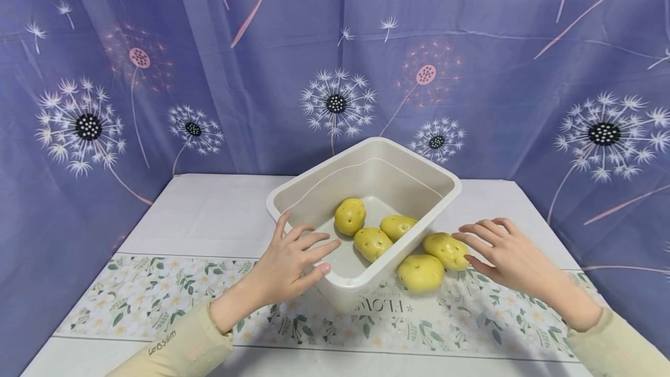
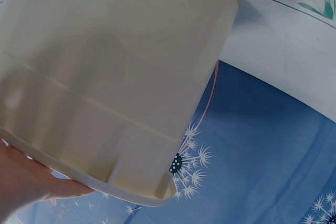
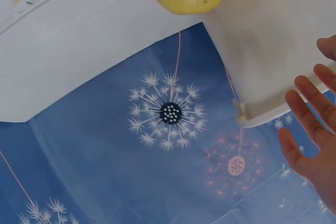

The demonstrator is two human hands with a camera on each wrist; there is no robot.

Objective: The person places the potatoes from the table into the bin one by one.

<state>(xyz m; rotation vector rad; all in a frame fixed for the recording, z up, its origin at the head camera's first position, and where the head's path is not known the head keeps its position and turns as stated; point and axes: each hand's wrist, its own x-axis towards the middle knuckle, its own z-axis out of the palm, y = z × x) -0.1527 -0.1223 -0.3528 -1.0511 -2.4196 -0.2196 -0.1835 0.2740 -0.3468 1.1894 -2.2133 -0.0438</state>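
A pale plastic bin [image 1: 398, 260] stands at a slant on the table, with several yellow potatoes about it. Three of them lie inside, among them a potato [image 1: 350, 217] near the middle of its floor. Spread over the bin's near left rim is my left hand [image 1: 293, 260]; whether it touches the rim I cannot tell. Outside the right wall lie two more, a front potato [image 1: 421, 273] and a potato [image 1: 445, 251] behind it. My right hand [image 1: 505, 255] is just right of that rear potato, fingers loosely bent and gripping nothing; contact is unclear.
The white table [image 1: 209, 208] carries a floral runner [image 1: 173, 295] across its front part. Behind and at both sides hangs a purple curtain [image 1: 262, 103] with dandelion prints. The bin's far corner stands close to the back curtain.
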